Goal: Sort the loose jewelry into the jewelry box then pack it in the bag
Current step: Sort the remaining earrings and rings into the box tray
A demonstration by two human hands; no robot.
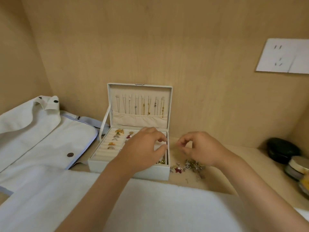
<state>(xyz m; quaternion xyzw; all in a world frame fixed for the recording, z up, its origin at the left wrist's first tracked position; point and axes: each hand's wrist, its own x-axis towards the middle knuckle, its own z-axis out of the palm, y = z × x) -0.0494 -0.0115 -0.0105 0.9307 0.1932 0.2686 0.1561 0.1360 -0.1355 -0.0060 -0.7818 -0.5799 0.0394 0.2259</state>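
Bag point(41, 139), white, lay flat at the desk's point(250, 151) left. Loose jewelry point(192, 165) was heaped just right of the jewelry box point(128, 169). Right hand point(199, 148) hovered above the heap, fingertips drawn together; whether they pinched anything could not be told. Left hand point(143, 148) hung over the box tray, fingers loosely curved, nothing visible in them. Lid point(140, 97) stood upright.

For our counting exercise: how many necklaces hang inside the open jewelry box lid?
8 necklaces, in one row across the lid, from a silver one at left to a gold one at right; the pocket may hide more.
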